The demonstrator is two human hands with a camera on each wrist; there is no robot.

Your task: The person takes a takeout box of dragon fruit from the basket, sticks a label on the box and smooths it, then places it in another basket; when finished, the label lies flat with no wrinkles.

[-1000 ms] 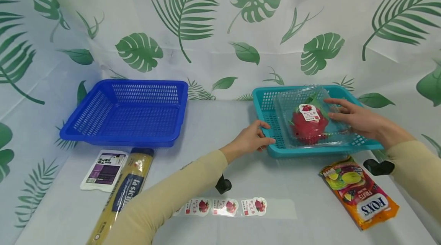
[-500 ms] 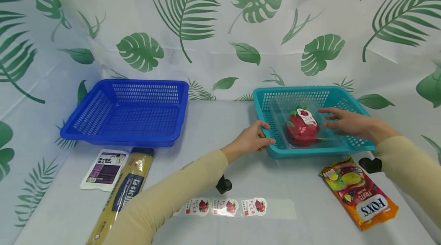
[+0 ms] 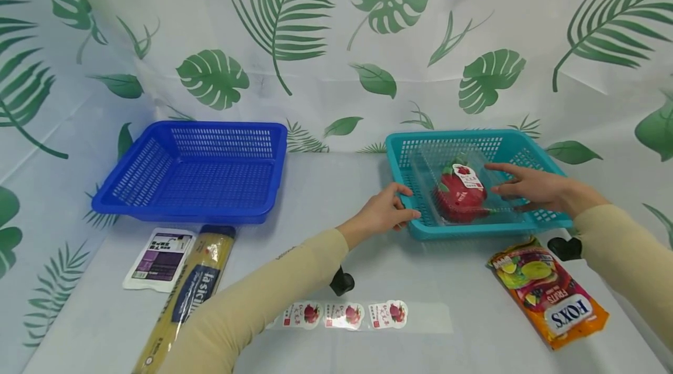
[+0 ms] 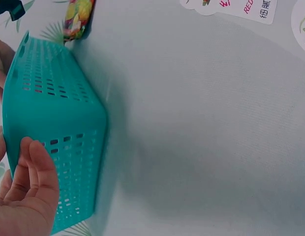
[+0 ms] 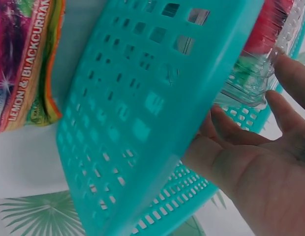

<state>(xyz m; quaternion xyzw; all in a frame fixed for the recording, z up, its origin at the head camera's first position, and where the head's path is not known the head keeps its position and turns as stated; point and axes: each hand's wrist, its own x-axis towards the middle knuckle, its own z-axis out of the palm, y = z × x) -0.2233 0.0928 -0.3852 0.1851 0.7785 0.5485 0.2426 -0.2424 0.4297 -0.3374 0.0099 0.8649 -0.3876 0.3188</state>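
A clear plastic box (image 3: 426,187) lies inside the teal basket (image 3: 473,232), with a red dragon fruit (image 3: 457,201) in it and a dragon-fruit sticker (image 3: 468,176) on its lid. My left hand (image 3: 382,210) grips the basket's left rim; the left wrist view shows several fingers (image 4: 42,172) on the outside of the wall. Over the basket's right side, my right hand (image 3: 536,190) has its fingers spread beside the box's right end. In the right wrist view its fingertips (image 5: 273,101) are at the box's edge; contact is hard to judge.
A blue basket (image 3: 189,215) stands back left. In front of it lie a white-and-purple packet (image 3: 159,260) and a long pasta pack (image 3: 197,286). A sticker strip (image 3: 428,318) lies at front centre. An orange Fox's sweets bag (image 3: 549,295) lies front right.
The clear box has gone from raised and tilted to lying lower in the teal basket, slightly left. My right hand has loosened from it and shifted left. My left hand stays put.
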